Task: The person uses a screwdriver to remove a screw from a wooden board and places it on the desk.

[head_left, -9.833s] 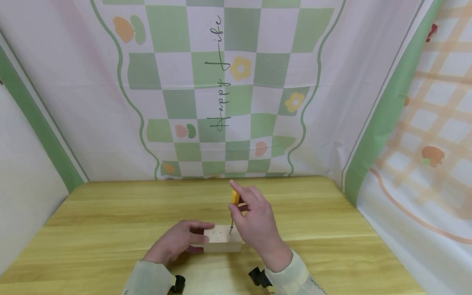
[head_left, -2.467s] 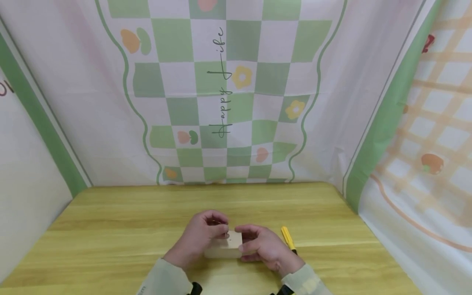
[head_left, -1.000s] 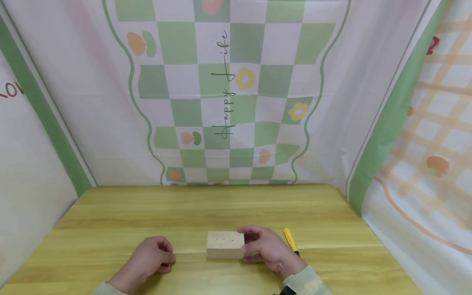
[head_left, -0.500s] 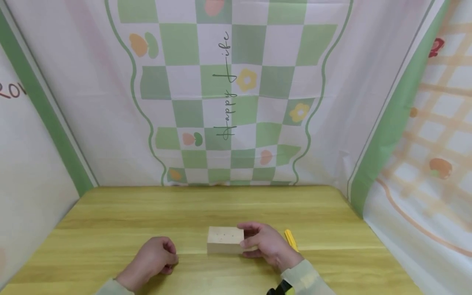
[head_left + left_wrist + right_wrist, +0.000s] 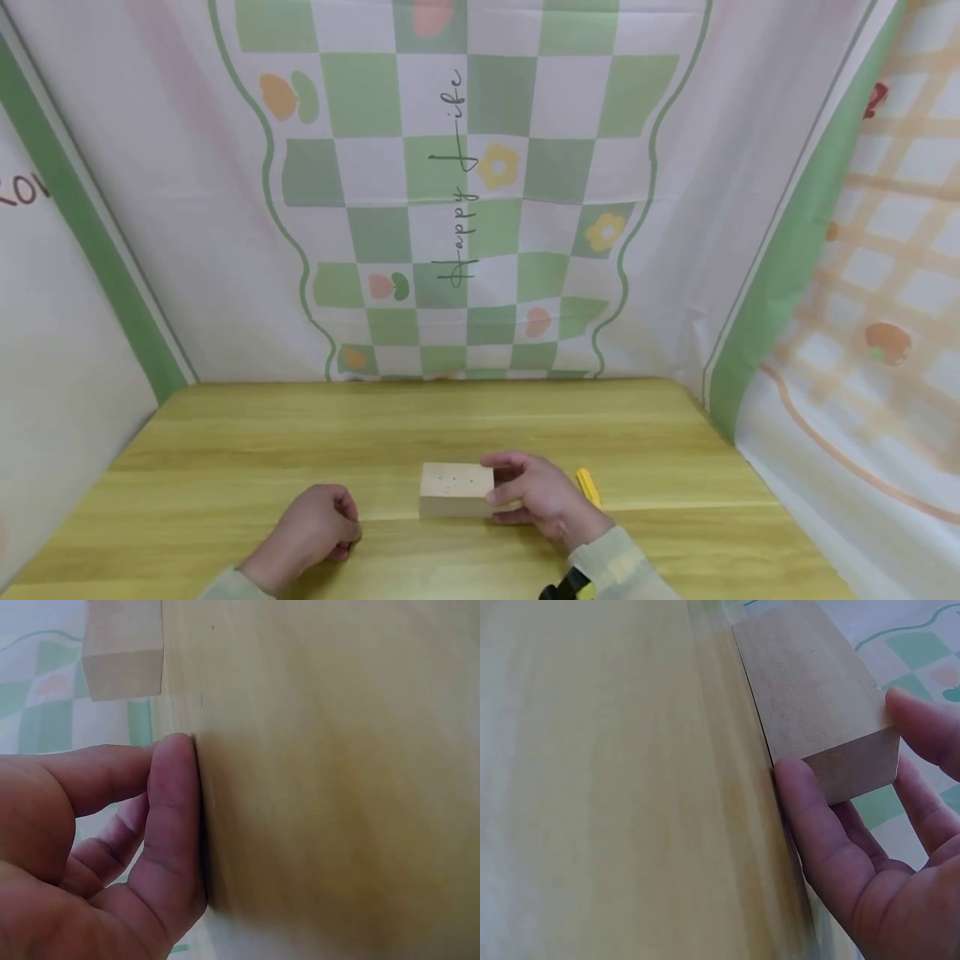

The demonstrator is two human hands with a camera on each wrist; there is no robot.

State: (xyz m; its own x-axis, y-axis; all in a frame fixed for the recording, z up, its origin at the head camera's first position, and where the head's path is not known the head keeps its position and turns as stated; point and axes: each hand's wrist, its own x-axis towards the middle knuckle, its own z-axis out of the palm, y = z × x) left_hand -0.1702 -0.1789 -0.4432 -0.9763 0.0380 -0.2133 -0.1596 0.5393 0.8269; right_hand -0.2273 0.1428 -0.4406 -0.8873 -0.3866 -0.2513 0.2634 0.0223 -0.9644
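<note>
In the head view, a pale wooden block (image 5: pixel 457 492) with several small holes in its top lies flat on the table. My right hand (image 5: pixel 543 496) grips its right end, thumb in front and fingers behind. That end of the block (image 5: pixel 832 712) fills the grip in the right wrist view. Left of the block, my left hand (image 5: pixel 315 525) rests on the table, fingers curled in. The left wrist view shows this hand's thumb and index fingertip (image 5: pixel 174 750) meeting; nothing shows between them, though the inside of the curl is partly hidden. A yellow-handled screwdriver (image 5: pixel 588 486) lies beyond the right wrist, its shaft hidden.
The wood-grain table (image 5: pixel 337 433) reaches back to a green-and-white checked cloth (image 5: pixel 487 208). Cloth walls also stand along its left and right sides. A black wrist mount (image 5: pixel 567 585) sits at the right cuff.
Earlier my right hand turned the screwdriver on the block; then it laid it down and took the block. My left hand pinched something thin at the block's top, then moved left to the table.
</note>
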